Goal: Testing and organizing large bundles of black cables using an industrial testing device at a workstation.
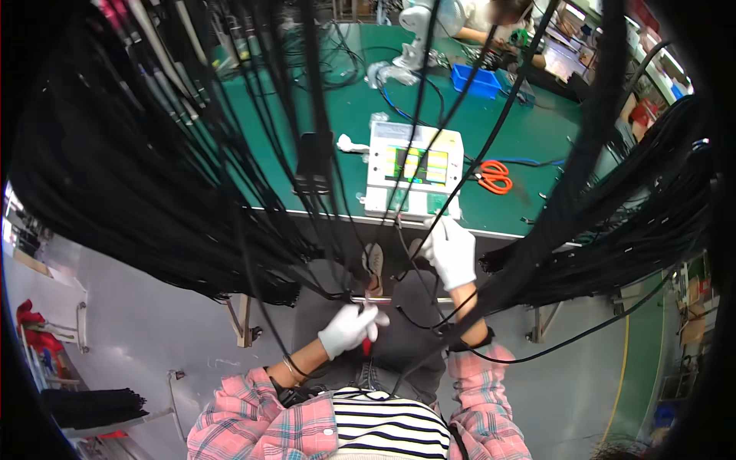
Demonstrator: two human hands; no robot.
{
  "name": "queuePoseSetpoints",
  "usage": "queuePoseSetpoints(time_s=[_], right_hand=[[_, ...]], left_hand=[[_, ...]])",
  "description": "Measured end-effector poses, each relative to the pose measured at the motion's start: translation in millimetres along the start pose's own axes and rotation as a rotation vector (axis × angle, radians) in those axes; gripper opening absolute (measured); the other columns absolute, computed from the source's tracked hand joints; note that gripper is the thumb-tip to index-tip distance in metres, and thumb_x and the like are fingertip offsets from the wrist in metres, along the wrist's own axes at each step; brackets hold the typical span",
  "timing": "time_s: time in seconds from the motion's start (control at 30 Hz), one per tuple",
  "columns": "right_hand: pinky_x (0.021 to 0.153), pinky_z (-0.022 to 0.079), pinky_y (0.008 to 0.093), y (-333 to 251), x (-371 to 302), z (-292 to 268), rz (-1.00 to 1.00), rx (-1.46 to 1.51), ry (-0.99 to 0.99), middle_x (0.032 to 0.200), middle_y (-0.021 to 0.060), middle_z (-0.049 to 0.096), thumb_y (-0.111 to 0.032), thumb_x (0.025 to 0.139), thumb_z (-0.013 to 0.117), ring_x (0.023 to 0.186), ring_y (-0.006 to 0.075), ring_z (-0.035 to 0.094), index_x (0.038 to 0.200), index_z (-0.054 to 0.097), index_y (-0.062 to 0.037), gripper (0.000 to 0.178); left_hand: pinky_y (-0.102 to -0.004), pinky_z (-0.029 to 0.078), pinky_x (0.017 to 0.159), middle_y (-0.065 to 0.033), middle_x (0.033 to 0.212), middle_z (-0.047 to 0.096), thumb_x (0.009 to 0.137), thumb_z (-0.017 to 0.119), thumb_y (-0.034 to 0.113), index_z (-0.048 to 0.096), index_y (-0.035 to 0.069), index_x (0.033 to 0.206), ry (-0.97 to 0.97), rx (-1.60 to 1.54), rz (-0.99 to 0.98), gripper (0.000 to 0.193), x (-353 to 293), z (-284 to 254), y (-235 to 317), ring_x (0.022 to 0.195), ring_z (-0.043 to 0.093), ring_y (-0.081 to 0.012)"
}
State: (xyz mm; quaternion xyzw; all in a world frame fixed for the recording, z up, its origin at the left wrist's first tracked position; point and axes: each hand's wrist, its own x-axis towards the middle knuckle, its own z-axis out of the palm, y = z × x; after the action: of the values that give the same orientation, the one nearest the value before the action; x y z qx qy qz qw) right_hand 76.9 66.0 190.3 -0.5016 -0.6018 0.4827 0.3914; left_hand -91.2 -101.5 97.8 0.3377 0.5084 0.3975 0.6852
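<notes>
Much of the view is blocked by black cables point(115, 184) hung in thick bundles at left and right; loose strands are blurred near the lens. The white screen device point(376, 178) is set at the near edge of the green table point(514, 211), its yellow-green screen point(396, 165) crossed by strands. The right hand point(454, 251), white-gloved, is held at the device's front right corner, fingers just below a green patch point(436, 202); contact cannot be confirmed. Its fingers are bunched narrow; whether anything is pinched cannot be told. The left hand point(346, 331), also gloved, is held above the lap, well apart from the device, fingers curled with little gap; grip cannot be told. A red item point(366, 347) just below it is mostly covered, kind unclear. Orange-handled scissors point(494, 177) are laid right of the device, blades partly hidden. Blue bin point(475, 81) placed farther back.
</notes>
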Motion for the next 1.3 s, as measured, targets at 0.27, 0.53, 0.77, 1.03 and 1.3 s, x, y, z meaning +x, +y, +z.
queuePoseSetpoints(time_s=[0.27, 0.53, 0.77, 1.03, 1.3], right_hand=[[0.049, 0.037, 0.0184, -81, -89, -111, 0.118, 0.418, 0.702, 0.070, 0.0056, 0.056, -0.012, 0.086, 0.056, 0.052, 0.0079, 0.046, 0.098, 0.060, 0.0065, 0.022], [0.057, 0.051, 0.0340, -174, -183, -83, -1.326, -0.100, 0.299, 0.079, 0.0229, 0.066, -0.018, 0.077, 0.060, 0.066, 0.0308, 0.063, 0.090, 0.063, 0.0090, 0.030], [0.067, 0.049, 0.0249, -231, -143, -12, -1.017, -0.284, 0.149, 0.087, 0.0077, 0.062, 0.001, 0.080, 0.064, 0.073, 0.0127, 0.059, 0.105, 0.061, -0.0001, 0.025], [0.062, 0.050, 0.0254, -249, -138, 9, -0.871, -0.273, 0.161, 0.078, 0.0058, 0.066, -0.016, 0.086, 0.068, 0.064, 0.0082, 0.062, 0.103, 0.059, -0.0014, 0.024], [0.056, 0.051, 0.0268, -305, -119, -3, -0.517, 0.316, -0.572, 0.071, 0.0084, 0.064, -0.021, 0.098, 0.047, 0.060, 0.0161, 0.063, 0.107, 0.057, 0.0029, 0.028]], left_hand=[[-0.0247, 0.021, 0.032, -0.0004, 0.053, 0.047, 0.099, 0.046, 0.035, 0.065, -0.001, 0.103, 0.029, -0.085, -0.290, 0.041, -30, -19, -45, 0.033, 0.032, -0.0078], [-0.0222, 0.022, 0.035, 0.0016, 0.057, 0.044, 0.098, 0.050, 0.040, 0.064, -0.003, 0.111, -0.187, -0.203, -0.336, 0.048, -20, -25, -84, 0.039, 0.031, -0.0051], [-0.0216, 0.022, 0.036, 0.0021, 0.059, 0.042, 0.100, 0.045, 0.035, 0.063, -0.003, 0.113, -0.127, -0.183, -0.341, 0.044, -29, -35, -94, 0.039, 0.028, -0.0050], [-0.0215, 0.023, 0.037, 0.0017, 0.059, 0.042, 0.103, 0.038, 0.035, 0.061, -0.002, 0.116, -0.172, -0.155, -0.378, 0.046, -31, -36, -95, 0.039, 0.028, -0.0052], [-0.0221, 0.025, 0.036, -0.0004, 0.063, 0.045, 0.103, 0.037, 0.035, 0.056, -0.005, 0.121, -0.156, -0.174, -0.321, 0.048, -35, -36, -102, 0.040, 0.031, -0.0060]])
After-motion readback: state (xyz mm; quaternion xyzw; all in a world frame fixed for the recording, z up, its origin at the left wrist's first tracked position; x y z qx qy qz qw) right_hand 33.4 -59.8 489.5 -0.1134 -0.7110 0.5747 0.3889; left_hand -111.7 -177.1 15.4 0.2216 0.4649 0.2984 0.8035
